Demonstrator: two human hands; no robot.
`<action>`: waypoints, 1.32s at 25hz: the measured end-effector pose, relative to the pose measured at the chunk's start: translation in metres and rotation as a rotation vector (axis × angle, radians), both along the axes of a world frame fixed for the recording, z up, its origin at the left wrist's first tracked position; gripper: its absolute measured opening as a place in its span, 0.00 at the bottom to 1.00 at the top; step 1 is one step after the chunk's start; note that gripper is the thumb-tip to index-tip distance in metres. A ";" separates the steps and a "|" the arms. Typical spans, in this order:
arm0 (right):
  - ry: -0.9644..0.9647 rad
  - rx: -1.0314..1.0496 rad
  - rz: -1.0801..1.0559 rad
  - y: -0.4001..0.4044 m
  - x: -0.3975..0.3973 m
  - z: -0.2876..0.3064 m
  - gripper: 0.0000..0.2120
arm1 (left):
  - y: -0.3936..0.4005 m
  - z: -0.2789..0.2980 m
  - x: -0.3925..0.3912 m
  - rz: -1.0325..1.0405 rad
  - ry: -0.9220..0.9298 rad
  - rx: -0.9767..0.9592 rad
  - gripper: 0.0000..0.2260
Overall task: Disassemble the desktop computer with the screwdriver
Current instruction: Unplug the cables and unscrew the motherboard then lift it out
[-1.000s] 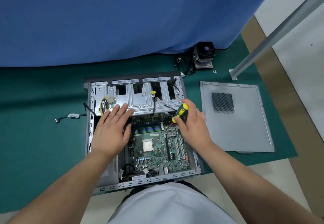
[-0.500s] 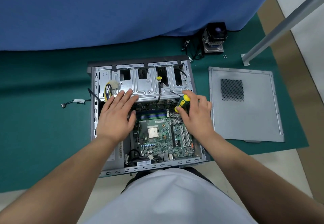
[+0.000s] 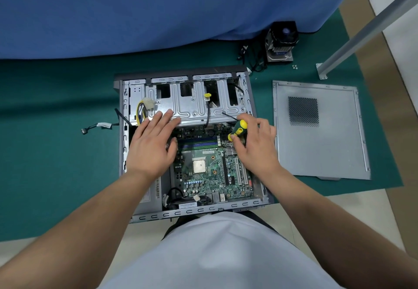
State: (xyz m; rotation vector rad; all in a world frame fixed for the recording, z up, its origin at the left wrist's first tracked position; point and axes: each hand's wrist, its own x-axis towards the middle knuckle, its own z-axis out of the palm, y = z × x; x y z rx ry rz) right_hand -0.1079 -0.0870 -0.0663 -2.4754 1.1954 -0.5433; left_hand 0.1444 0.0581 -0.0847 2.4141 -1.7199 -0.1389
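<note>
The open desktop case (image 3: 123, 143) lies flat on the green mat, its green motherboard (image 3: 210, 171) exposed and a grey metal drive cage (image 3: 192, 105) across its far half. My left hand (image 3: 151, 146) lies flat with straight fingers on the cage's near edge and the case's left side. My right hand (image 3: 254, 147) grips a screwdriver (image 3: 237, 129) with a yellow and green handle; its dark shaft points up-left onto the drive cage's right part.
The removed side panel (image 3: 321, 134) lies right of the case. A CPU cooler (image 3: 281, 41) with cables stands behind, with small screws (image 3: 294, 66) beside it. A loose cable (image 3: 97, 126) lies left of the case. A blue cloth (image 3: 158, 10) hangs behind, a metal post (image 3: 362, 30) at right.
The view has tilted, so everything sits higher in the frame. Both hands stay in nearly the same places on the case; the screwdriver stays in my right hand.
</note>
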 end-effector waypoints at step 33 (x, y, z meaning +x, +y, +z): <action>0.584 0.007 0.425 -0.023 0.017 0.069 0.16 | 0.000 -0.004 0.000 0.017 0.004 -0.031 0.25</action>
